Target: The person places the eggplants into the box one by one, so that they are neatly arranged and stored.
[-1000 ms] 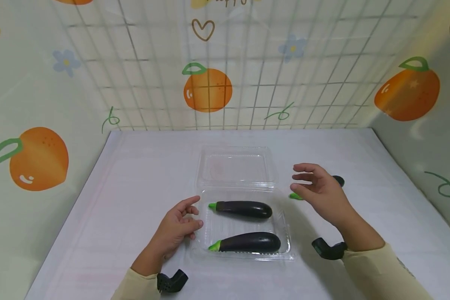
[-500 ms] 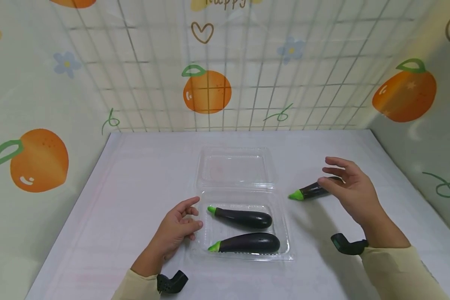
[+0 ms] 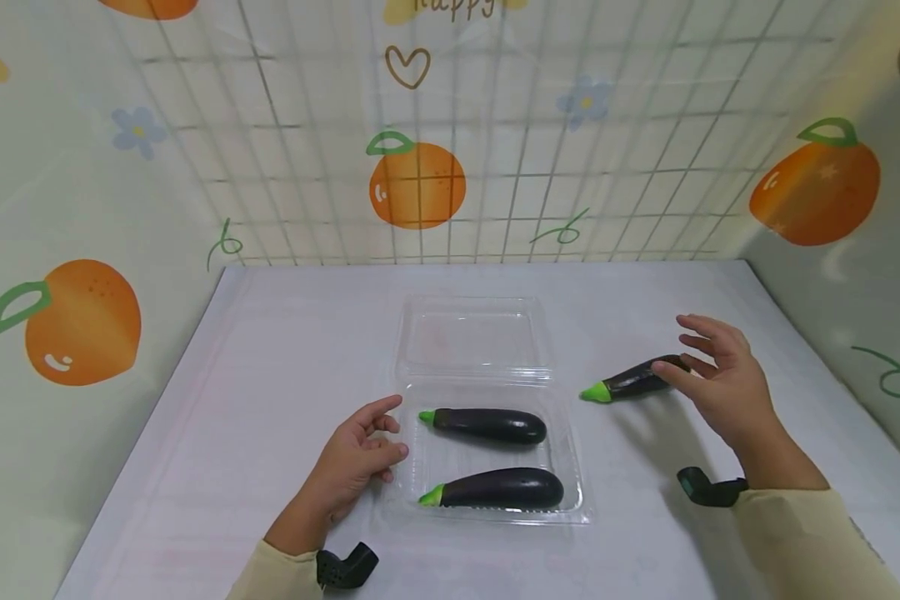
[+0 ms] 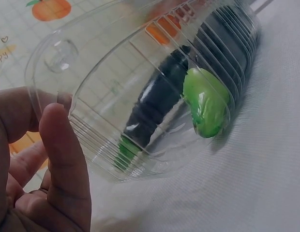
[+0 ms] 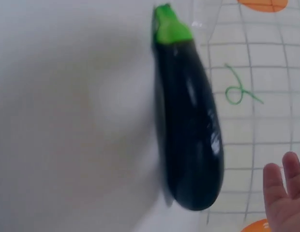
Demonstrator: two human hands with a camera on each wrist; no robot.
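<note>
A clear plastic clamshell box (image 3: 487, 521) lies unfolded on the white table. Two dark eggplants (image 3: 487, 425) with green stems rest side by side in its base. My left hand (image 3: 356, 454) is at the box's left edge, thumb and index finger spread apart; in the left wrist view, the thumb (image 4: 65, 164) overlaps the clear rim. A third eggplant (image 3: 637, 381) lies on the table to the right of the box, stem toward the box. Over its thick end my right hand (image 3: 727, 379) hovers with fingers spread; the right wrist view shows the fingers apart from that eggplant (image 5: 188, 125).
The box's clear lid (image 3: 472, 333) lies flat behind the base. A white cloth covers the table (image 3: 292, 333). Printed curtains with oranges and a grid (image 3: 487, 150) close off the back and both sides. Each wrist carries a small black camera (image 3: 347, 567).
My right hand has moved right, from beside the box to over the thick end of the third eggplant. The rear eggplant in the box has shifted slightly. The left hand has stayed put.
</note>
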